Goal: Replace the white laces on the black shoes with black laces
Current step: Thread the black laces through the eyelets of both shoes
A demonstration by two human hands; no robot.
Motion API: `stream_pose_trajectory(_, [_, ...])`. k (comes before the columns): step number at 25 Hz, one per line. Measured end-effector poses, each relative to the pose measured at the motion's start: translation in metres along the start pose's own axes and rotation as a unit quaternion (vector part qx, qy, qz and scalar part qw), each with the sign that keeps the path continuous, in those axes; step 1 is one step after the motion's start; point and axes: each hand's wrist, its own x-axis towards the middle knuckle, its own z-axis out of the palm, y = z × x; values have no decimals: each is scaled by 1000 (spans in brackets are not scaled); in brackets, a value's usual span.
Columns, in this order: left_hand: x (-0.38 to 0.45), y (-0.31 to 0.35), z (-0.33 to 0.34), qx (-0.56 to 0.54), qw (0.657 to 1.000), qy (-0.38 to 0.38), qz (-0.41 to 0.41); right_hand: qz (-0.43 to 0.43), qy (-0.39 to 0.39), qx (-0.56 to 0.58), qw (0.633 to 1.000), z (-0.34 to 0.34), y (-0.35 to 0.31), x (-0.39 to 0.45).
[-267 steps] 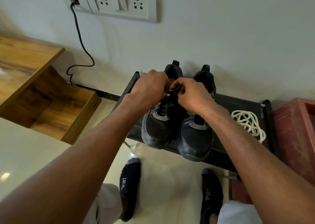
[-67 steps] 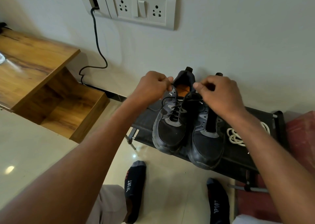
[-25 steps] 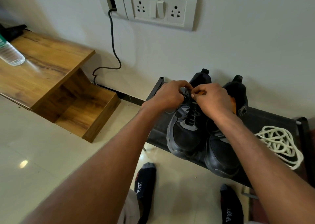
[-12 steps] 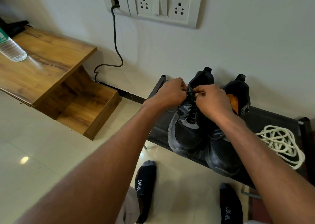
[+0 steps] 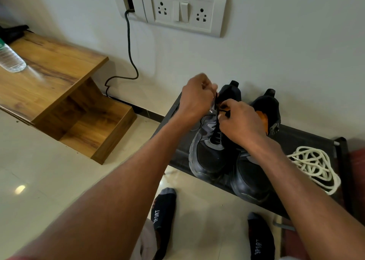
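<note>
Head view: your left hand (image 5: 195,99) and right hand (image 5: 240,122) both pinch the thin limp black lace (image 5: 216,101); grip near its ends

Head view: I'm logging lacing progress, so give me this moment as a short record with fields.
left hand: raised, pinching one end of the black lace
right hand: pinching the lace at the left shoe's top eyelets
right shoe: beside it, lacing hidden by the arm
white laces: loose heap on the black rack
stage: left shoe threaded in black, ends being tied
</note>
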Motion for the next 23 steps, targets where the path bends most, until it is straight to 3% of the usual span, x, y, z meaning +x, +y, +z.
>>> stream_pose_trajectory(2, [-5, 29, -11, -220, 974, 12, 56, 8, 7, 3, 1000, -5, 5, -3])
stream_pose_trajectory(4, [-5, 54, -26, -296, 945, 29, 139, -1, 30, 18, 999, -8, 10, -4])
stream_pose_trajectory(5, [-3, 59, -30, -248, 951, 34, 182, -6, 42, 27, 999, -10, 11, -5])
stream_pose_trajectory(7, [1, 51, -29, -19, 979, 30, 201, -5, 53, 50, 997, -14, 12, -6])
stream_pose_trajectory(9, [2, 22, -17, 238, 964, -39, 114, 2, 55, 75, 996, -18, 13, -8])
stream_pose_trajectory(11, [3, -6, -7, 347, 930, -119, 36, 4, 47, 75, 996, -23, 16, -11])
stream_pose_trajectory(13, [5, -17, -8, 355, 927, -121, 25, 9, 31, 76, 997, -26, 18, -13])
stream_pose_trajectory(18, [9, -8, -10, 233, 967, -97, -17, 12, -5, 82, 997, -28, 18, -14])
stream_pose_trajectory(23, [3, -15, -6, 221, 965, -135, -34, 7, -18, 82, 996, -28, 17, -15])
